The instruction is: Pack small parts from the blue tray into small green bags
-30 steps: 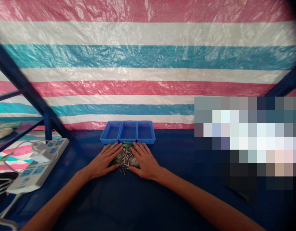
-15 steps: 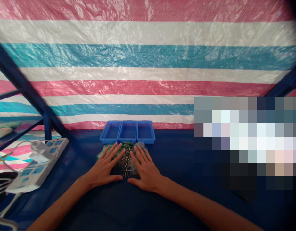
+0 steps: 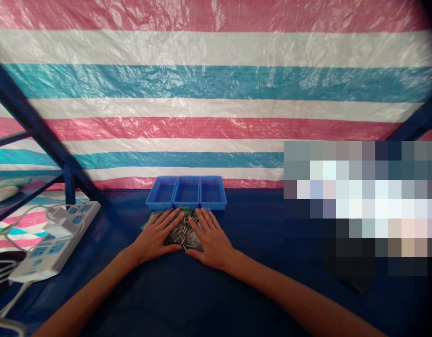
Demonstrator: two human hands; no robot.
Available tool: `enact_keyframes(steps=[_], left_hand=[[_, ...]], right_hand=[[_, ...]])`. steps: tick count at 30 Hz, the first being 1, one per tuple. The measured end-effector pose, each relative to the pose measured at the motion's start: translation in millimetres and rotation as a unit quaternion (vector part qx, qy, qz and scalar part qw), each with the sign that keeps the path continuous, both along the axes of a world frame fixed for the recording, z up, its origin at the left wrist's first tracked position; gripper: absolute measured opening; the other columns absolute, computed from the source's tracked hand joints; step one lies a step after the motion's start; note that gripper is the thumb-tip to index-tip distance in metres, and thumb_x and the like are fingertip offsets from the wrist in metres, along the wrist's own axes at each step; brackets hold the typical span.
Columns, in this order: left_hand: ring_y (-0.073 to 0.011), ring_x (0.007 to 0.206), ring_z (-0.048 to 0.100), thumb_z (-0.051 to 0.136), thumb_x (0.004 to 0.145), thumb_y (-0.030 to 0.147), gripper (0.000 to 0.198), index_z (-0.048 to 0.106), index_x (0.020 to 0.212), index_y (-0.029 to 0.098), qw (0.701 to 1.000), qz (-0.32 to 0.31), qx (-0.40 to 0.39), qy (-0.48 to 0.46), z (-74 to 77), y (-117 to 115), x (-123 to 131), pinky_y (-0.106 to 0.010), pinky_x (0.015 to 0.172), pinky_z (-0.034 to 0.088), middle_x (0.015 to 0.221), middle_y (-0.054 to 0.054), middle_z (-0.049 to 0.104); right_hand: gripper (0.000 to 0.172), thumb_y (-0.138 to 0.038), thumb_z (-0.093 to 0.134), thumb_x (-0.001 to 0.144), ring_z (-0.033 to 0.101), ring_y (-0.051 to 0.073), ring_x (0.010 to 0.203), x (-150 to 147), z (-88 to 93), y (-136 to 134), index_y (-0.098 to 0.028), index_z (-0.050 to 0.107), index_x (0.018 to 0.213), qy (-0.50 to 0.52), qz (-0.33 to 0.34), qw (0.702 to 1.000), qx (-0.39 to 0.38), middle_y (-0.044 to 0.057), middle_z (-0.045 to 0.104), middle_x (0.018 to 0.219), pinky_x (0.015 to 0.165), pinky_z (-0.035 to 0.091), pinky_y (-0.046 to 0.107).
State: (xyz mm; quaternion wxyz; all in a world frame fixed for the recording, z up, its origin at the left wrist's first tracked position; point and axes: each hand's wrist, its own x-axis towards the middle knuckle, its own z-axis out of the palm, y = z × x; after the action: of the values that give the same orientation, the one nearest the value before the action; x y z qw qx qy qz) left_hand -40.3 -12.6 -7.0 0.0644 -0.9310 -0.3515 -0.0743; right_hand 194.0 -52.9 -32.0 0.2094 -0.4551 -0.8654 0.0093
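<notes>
A heap of small metal pieces, which look like screws or pins [image 3: 183,228], lies on the dark blue tabletop with crumpled plastic bags around it. My left hand [image 3: 156,239] rests flat at the heap's left side, fingers spread, over a greenish clear bag [image 3: 150,221]. On the right side my right hand [image 3: 212,241] lies likewise, fingers stretched out over clear plastic. Both thumbs point inward along the near edge of the heap, close to each other. Neither hand grips anything. Just beyond the fingertips stand three blue trays [image 3: 187,205] side by side, with nothing visible inside.
A white power strip [image 3: 61,250] with plugs and cables lies at the left by a dark blue frame post [image 3: 69,187]. A striped plastic sheet [image 3: 216,84] hangs behind the table. The right side is pixelated.
Both hands have moved slightly forward, away from me, and the thumbs have pushed the near metal pieces into a tighter heap. The trays have not moved.
</notes>
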Motion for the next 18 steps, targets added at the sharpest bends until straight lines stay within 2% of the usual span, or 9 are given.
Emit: enact_keyframes(steps=[7,14,18], left_hand=[[-0.0293,0.131,0.032,0.04,0.082,0.065,0.08,0.013,0.146,0.025,1.0,0.014,0.001,-0.003,-6.8,1,-2,-0.042,0.105,0.023,0.147,-0.007,0.033],[-0.0285,0.125,0.038,0.039,0.086,0.06,0.07,0.022,0.144,0.026,0.999,0.026,0.015,-0.011,-14.7,4,-2,-0.04,0.1,0.027,0.142,-0.008,0.04],[-0.0276,0.124,0.039,0.04,0.086,0.058,0.07,0.021,0.145,0.026,0.999,0.028,0.014,-0.028,-16.8,6,-3,-0.04,0.1,0.028,0.14,-0.008,0.042]], right_hand=[[0.075,-0.059,0.046,0.083,0.007,0.033,0.139,1,-2.4,6,-0.019,0.028,0.144,0.001,-0.009,1.0,-0.008,0.012,0.012,0.152,0.111,0.011,0.053],[0.069,-0.056,0.045,0.086,0.013,0.032,0.139,0,-5.6,8,-0.021,0.028,0.143,0.003,-0.014,0.999,-0.03,0.011,0.019,0.151,0.11,0.019,0.051],[0.068,-0.054,0.046,0.086,0.014,0.032,0.138,0,-6.0,8,-0.021,0.028,0.143,0.005,-0.017,0.999,-0.031,0.011,0.021,0.15,0.109,0.02,0.051]])
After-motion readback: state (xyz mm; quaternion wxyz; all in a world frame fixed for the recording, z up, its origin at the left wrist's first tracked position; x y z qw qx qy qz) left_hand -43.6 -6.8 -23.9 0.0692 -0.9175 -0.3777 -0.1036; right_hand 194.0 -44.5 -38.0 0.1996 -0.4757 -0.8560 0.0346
